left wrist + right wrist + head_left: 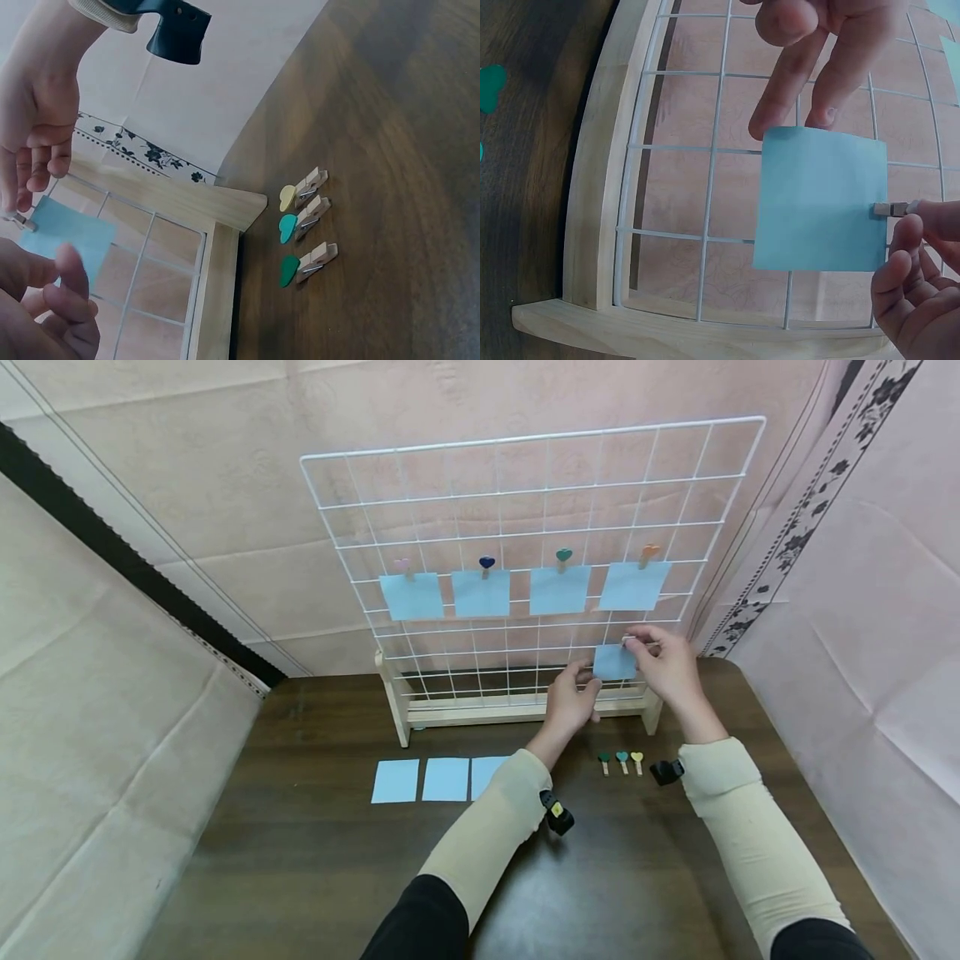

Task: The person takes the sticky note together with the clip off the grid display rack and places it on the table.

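Observation:
Low on the right of a white wire grid (480,493), a small square of blue paper (613,662) lies against the wires. At its top edge, my right hand (667,668) pinches a small wooden clothespin (889,209) between thumb and fingers; the clothespin's tip is on the paper. My left hand (572,700) is at the paper's left side, its loosely extended fingertips right at that edge in the right wrist view. Higher on the grid hang several blue papers (482,593), each under a clothespin with a heart, such as the dark blue heart (487,562).
The grid stands in a wooden base (480,717) at the back of a dark brown table (315,852). Three heart clothespins (622,760) lie in front of it on the right. Blue paper squares (446,779) lie in a row left of them, one partly hidden by my left sleeve.

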`<state>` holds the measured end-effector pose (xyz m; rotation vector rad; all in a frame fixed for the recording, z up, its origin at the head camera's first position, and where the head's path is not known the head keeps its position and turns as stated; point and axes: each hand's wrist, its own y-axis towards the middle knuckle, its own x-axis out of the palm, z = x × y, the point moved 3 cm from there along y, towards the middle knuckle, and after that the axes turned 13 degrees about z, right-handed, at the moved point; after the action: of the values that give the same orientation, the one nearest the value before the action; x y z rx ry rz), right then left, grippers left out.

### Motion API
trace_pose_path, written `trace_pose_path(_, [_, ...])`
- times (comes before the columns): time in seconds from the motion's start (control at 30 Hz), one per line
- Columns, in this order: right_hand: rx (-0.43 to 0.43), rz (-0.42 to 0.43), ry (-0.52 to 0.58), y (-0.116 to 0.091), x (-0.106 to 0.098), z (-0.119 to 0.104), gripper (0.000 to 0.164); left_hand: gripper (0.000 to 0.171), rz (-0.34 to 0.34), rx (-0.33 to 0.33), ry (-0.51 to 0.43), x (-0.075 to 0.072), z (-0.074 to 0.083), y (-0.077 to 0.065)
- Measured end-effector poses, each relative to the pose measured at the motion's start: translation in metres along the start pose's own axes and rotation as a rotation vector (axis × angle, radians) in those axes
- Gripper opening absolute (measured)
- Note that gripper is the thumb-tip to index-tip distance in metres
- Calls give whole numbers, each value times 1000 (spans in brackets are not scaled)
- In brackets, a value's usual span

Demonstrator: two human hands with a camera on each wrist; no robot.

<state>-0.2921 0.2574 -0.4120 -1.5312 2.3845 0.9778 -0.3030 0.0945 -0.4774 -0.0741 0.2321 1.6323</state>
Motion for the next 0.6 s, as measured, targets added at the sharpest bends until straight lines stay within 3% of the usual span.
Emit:
trace_pose_path(0.3, [-53, -2, -20, -1, 3, -1, 29, 27, 69, 116, 112, -1, 4, 2])
trace_pose_path(0.6, [-80, 34, -20, -3, 3, -1, 27, 18, 90, 130, 180, -1, 8, 6])
